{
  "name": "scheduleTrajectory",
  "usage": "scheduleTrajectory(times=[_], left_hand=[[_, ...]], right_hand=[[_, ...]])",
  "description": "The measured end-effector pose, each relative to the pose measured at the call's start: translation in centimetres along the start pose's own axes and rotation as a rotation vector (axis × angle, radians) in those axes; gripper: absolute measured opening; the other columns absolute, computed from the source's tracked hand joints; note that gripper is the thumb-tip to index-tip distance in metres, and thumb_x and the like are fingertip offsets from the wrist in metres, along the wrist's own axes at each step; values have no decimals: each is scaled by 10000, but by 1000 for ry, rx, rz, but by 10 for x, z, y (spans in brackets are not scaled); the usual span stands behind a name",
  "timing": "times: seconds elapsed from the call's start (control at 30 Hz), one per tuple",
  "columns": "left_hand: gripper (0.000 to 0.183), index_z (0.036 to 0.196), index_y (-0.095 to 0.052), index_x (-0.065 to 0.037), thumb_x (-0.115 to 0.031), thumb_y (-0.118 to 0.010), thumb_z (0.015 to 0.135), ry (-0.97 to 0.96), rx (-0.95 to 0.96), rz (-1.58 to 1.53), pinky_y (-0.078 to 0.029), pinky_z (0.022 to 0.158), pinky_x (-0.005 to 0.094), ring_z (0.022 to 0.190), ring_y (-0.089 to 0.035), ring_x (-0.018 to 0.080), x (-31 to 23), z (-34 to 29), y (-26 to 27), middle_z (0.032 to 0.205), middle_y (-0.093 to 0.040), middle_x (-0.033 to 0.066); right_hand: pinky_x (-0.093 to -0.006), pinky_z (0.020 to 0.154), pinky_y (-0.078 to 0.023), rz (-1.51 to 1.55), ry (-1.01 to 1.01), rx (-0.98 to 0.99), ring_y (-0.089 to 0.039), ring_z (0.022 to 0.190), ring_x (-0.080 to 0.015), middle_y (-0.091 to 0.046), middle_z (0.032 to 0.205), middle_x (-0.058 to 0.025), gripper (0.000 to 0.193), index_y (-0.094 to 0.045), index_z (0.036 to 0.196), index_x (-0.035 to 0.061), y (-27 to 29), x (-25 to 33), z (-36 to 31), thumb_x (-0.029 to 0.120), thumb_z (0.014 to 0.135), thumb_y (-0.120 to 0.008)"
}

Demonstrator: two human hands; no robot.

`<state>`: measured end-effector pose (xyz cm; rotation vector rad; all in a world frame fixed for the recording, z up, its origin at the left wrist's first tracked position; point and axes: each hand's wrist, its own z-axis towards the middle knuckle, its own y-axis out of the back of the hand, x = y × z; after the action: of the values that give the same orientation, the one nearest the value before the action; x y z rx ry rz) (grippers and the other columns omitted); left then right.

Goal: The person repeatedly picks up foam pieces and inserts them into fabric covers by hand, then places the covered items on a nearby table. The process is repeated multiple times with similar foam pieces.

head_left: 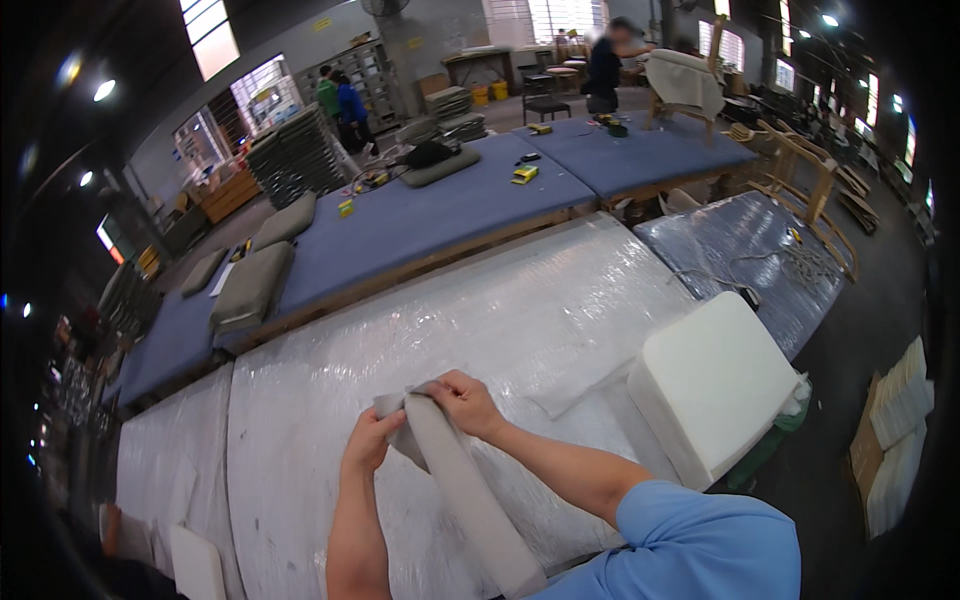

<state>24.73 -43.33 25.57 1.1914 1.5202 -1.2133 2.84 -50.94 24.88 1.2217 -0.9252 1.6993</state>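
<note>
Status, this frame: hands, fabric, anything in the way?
Left hand, right hand: pinching far end of grey fabric. Fabric extends toward lower edge. White block at right, clear of hands. No obstruction seen.

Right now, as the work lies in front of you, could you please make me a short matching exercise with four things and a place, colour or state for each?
Things
1. Grey fabric piece
2. Thick block
3. Tangled cord
4. Black bundle

Places, colours or states
A. Lying on the blue plastic-wrapped surface
B. On top of a grey-green cushion
C. Held by the left hand and the right hand
D. White, with rounded corners

Right pairs: 1-C, 2-D, 3-A, 4-B.
</note>
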Motion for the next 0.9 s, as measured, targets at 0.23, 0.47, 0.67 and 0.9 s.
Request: scheduleTrajectory(times=[0.23, 0.47, 0.67, 0.9], left_hand=[[447, 1259, -656, -34, -421, -623, 1038, -20, -13, -184, -514, 968, 336, 1071, -665, 160, 18, 15, -38, 1165, -722, 56], [515, 1205, -650, -21, -501, -506, 1084, -56, -233, -112, -544, 851, 352, 960, -670, 180, 34, 15, -60, 1091, -707, 84], [525, 1185, -674, 1, -497, -616, 1033, -67, -207, -291, -536, 851, 336, 939, -669, 180, 30, 14, -75, 1067, -710, 79], [360, 1130, -735, -37, -376, -681, 1020, -25, -220, 21, -544, 893, 351, 987, -695, 184, 4, 3, -39, 1081, -742, 72]], right_hand=[[-346, 663, -472, -72, -32, -105, -556, 706, -158, -627, 750, -69, 349, -620, 855, 0, -20, 14, 34, 280, 1057, -574], [-484, 688, -507, -539, -100, 17, -662, 722, -385, -687, 780, -221, 531, -649, 715, -12, -30, 31, 59, 494, 800, -786], [-475, 700, -534, -693, -110, 32, -691, 738, -387, -709, 797, -231, 458, -711, 748, -11, -29, 28, 77, 439, 791, -784], [-466, 690, -521, -505, -185, 62, -697, 718, -334, -710, 748, -188, 551, -666, 690, 16, -33, 35, 68, 535, 870, -717]])
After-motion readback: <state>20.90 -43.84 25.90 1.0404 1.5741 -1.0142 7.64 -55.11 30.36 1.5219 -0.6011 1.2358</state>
